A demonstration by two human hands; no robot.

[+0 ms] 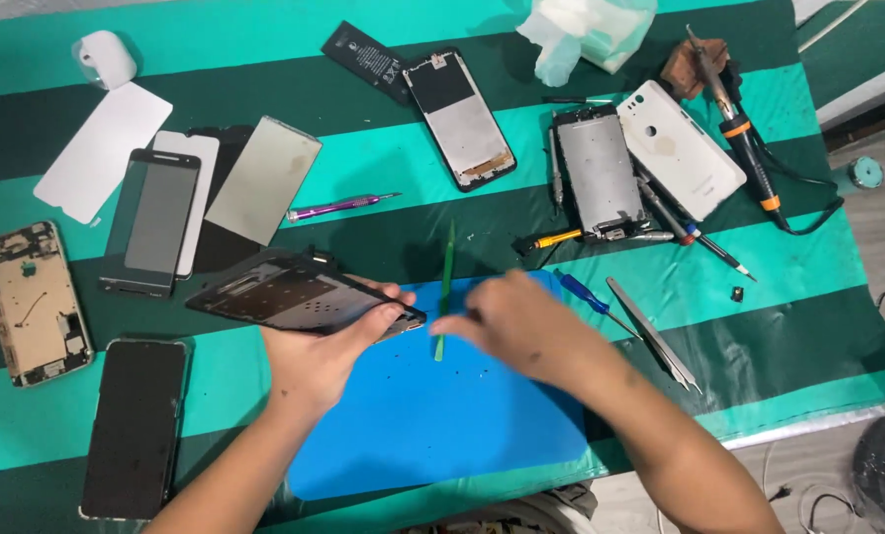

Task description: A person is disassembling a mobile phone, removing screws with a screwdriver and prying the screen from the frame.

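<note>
Hands mid-frame: left hand [316,348] grips a thin, likely fragile phone frame [299,297] by its edge; right hand [507,321] pinches a light green pry stick [446,287].

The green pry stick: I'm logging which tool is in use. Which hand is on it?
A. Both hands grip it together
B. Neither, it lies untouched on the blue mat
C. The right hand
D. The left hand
C: the right hand pinches the green pry stick over the blue mat, while the left hand holds a dark phone frame.
</note>
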